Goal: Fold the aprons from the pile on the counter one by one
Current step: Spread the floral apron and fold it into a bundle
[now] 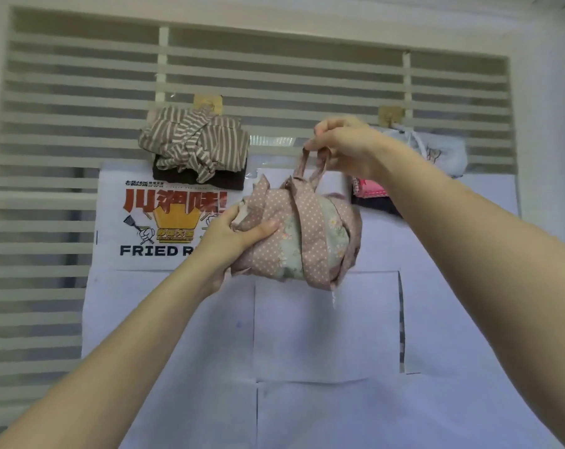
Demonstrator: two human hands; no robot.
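A folded pink polka-dot apron bundle (302, 236) with a floral panel is held up in front of a wall, wrapped round by its own strap. My left hand (239, 233) grips the bundle's left end, thumb across the front. My right hand (342, 142) pinches the bundle's strap loop (308, 166) above it, level with the hooks. A striped brown-and-white folded apron bundle (195, 144) hangs from a left wall hook (208, 102). A white bundle (433, 150) hangs from a right hook (390, 113), with a pink and dark bundle (371, 192) below it.
A large white apron (323, 335) printed "FRIED R..." with pockets hangs flat behind the bundle. White horizontal blinds (274, 69) cover the wall behind. No counter is in view.
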